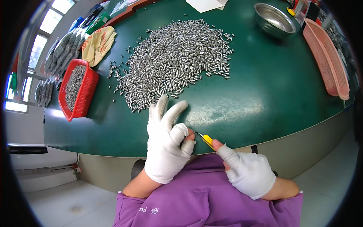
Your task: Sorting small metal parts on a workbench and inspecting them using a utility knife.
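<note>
My left hand (163,147), in a white glove with bare thumb and index fingertips, pinches with those two. What sits between them is too small and covered to make out. Its other fingers stretch toward the near edge of a big pile of small silver metal pins (177,56). Gloved in the same way, my right hand (251,172) grips a slim yellow-handled tool (208,139). The tool's thin dark tip meets the left fingertips, just above the table's near edge.
On the green table (242,102), a red basket (93,85) of similar pins stands at left, beside a yellowish cloth bag (99,44). A steel bowl (275,19) is at back right, with a long pink basket (326,60) along the right edge. White paper (204,4) lies at the back.
</note>
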Demonstrator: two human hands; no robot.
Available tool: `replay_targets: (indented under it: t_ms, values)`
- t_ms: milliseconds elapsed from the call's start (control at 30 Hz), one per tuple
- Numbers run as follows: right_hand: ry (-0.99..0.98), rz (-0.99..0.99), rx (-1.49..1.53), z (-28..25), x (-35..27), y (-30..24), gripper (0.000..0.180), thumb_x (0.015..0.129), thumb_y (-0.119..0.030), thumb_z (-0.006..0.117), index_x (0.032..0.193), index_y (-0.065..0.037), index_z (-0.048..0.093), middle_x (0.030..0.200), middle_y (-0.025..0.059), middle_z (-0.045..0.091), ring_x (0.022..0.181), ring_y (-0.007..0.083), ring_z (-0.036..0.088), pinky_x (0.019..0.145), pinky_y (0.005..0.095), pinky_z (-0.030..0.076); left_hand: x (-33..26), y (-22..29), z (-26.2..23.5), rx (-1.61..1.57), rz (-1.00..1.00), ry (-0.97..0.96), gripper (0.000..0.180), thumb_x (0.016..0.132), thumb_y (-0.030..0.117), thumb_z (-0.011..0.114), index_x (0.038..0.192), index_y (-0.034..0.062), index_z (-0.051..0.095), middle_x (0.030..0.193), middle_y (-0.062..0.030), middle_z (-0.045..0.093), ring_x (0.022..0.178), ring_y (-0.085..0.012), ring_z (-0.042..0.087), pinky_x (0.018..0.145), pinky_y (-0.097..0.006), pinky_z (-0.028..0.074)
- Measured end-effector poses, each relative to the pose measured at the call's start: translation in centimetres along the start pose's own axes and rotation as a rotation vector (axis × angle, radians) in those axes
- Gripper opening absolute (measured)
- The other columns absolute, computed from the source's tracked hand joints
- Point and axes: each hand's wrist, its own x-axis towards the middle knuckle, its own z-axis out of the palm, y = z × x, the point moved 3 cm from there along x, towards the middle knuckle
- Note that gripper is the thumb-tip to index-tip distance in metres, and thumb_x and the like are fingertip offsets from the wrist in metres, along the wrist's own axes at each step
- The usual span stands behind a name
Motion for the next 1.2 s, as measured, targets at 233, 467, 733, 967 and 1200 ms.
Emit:
replay_targets:
  t_ms: [233,467,733,967,1200]
  values:
    - [-0.039,-0.055,0.099,-1.1,1.0,0.5,0.071,0.077,-0.010,0.064,0.145,-0.013,0.043,0.062,0.0050,0.059,0.050,0.0214,0.058,0.045,0.0354,0.047,0.4,-0.1,0.0,-0.009,0.028,-0.034,0.032,0.067,-0.006,0.069,0.079,0.0056,0.042,0.130,-0.0168,0.056,0.130,-0.0527,0.039,0.105,-0.056,0.036]
    - [-0.083,-0.066,0.002,-2.3,2.0,-0.1,0.065,0.077,-0.010,0.064,0.140,-0.013,0.050,0.059,0.0051,0.057,0.053,0.0243,0.059,0.050,0.0369,0.049,0.1,-0.8,0.2,-0.054,0.028,-0.035,0.024,0.069,0.002,0.073,0.080,0.0051,0.052,0.129,-0.0122,0.056,0.129,-0.0502,0.039,0.101,-0.058,0.036]
    - [0.479,0.247,-0.152,-7.5,2.6,5.4,0.062,0.084,0.008,0.051,0.140,-0.016,0.051,0.082,0.0135,0.058,0.068,0.0322,0.057,0.068,0.0416,0.049,-0.8,-1.7,-1.3,-0.207,0.007,0.248,0.022,0.073,-0.004,0.069,0.087,0.0052,0.056,0.109,-0.0134,0.065,0.115,-0.0432,0.057,0.089,-0.045,0.048]
    - [0.467,0.398,-0.788,-9.1,4.5,13.5,0.052,0.084,-0.007,0.064,0.133,-0.018,0.056,0.116,0.0106,0.059,0.100,0.0295,0.060,0.086,0.0409,0.051,-1.9,-2.8,-1.8,-0.756,-0.337,0.407,0.018,0.086,-0.003,0.065,0.097,0.0030,0.051,0.098,-0.0099,0.061,0.084,-0.0134,0.057,0.076,-0.025,0.046]
    - [0.199,-0.291,-0.217,-2.9,8.5,1.0,0.040,0.081,-0.007,0.055,0.121,-0.009,0.061,0.086,0.0078,0.055,0.079,0.0248,0.057,0.069,0.0377,0.049,-2.7,-4.7,-3.5,-0.762,-0.321,0.605,0.019,0.091,0.001,0.061,0.101,0.0062,0.047,0.099,-0.0076,0.058,0.078,-0.0101,0.052,0.072,-0.024,0.044]
